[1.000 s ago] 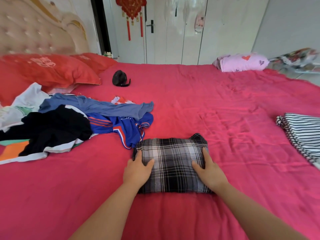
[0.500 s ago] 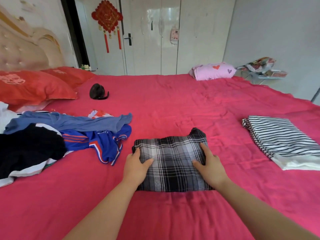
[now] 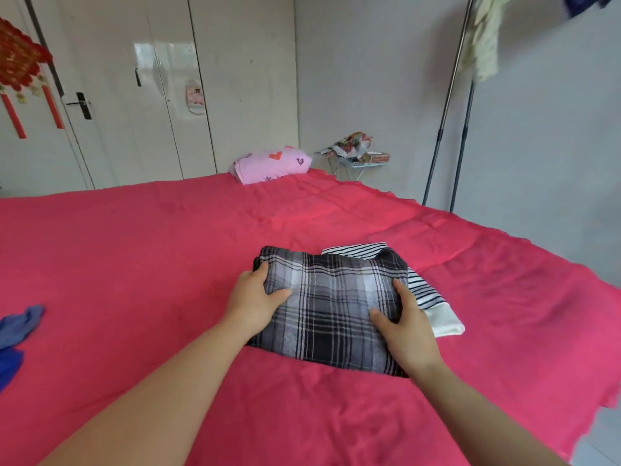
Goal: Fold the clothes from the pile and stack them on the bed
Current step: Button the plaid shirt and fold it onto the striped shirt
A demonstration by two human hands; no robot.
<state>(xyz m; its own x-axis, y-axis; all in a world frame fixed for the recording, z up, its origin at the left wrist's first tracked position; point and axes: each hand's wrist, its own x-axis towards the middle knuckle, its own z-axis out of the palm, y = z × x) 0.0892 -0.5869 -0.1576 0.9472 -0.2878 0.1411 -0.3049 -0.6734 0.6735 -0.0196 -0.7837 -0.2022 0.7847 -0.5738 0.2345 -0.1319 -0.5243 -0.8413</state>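
Crimson wrinkles cover the bed (image 3: 302,415) nearest me, and at four o'clock its frayed right edge drops to pale floor. Just ahead, my left hand (image 3: 255,304) grips the left edge of the folded plaid garment (image 3: 336,311), thumb on top and fingers curled round the fold. My right hand (image 3: 403,327) clasps the right edge the same way. The plaid's far right corner overlaps the folded striped garment (image 3: 421,292) at two o'clock; I cannot tell whether it rests on it or hangs just above. The striped piece's white end sticks out beside my right wrist. At nine o'clock, blue clothes (image 3: 16,327) poke in from the frame's edge, well apart, with a broad stretch of sheet between. Farther off at twelve o'clock, a pink pillow (image 3: 272,163) sits at the bed's far edge, near a cluttered small table (image 3: 359,156). Stand poles (image 3: 447,129) rise at one o'clock, and white wardrobe doors (image 3: 201,95) lie beyond.
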